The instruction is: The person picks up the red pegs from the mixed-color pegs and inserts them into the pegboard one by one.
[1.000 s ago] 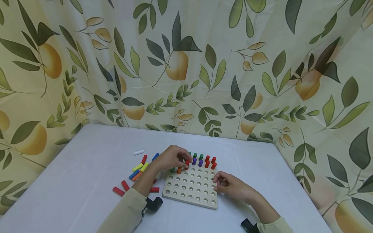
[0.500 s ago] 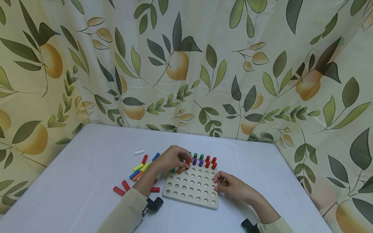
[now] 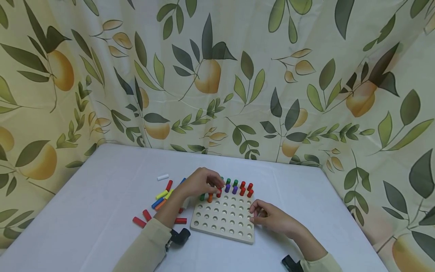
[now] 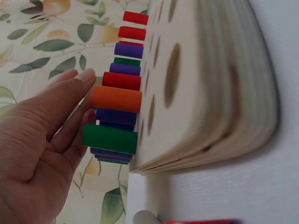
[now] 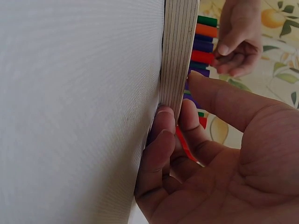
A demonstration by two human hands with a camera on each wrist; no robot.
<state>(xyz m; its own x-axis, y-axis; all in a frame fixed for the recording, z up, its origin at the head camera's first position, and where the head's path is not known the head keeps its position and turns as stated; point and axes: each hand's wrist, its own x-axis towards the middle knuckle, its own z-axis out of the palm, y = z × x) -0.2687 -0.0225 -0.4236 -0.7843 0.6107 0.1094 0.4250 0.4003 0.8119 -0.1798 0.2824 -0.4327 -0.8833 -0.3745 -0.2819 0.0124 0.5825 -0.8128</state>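
A wooden pegboard point(image 3: 222, 229) lies on the table, with coloured pegs upright in its far rows. My left hand point(image 3: 202, 183) is over the far left part of the board, at the top of a red peg point(image 3: 219, 194) beside an orange peg point(image 3: 210, 198). In the left wrist view, the thumb tip is just off the end of the red peg point(image 4: 121, 81), and the fingers are loosely bent. My right hand point(image 3: 273, 217) holds the board's right edge. In the right wrist view its thumb is at the top face, and bent fingers lie against the edge point(image 5: 180, 51).
Loose pegs lie left of the board: red point(image 3: 139, 222), yellow point(image 3: 161, 194), blue point(image 3: 158, 203), and a white one point(image 3: 162, 177) farther back. The left forearm covers part of this pile. A patterned curtain point(image 3: 217, 94) hangs behind the white table point(image 3: 119, 173).
My left hand has risen very slightly at the red peg. The right hand stays at the board's edge, and the pegs look unmoved.
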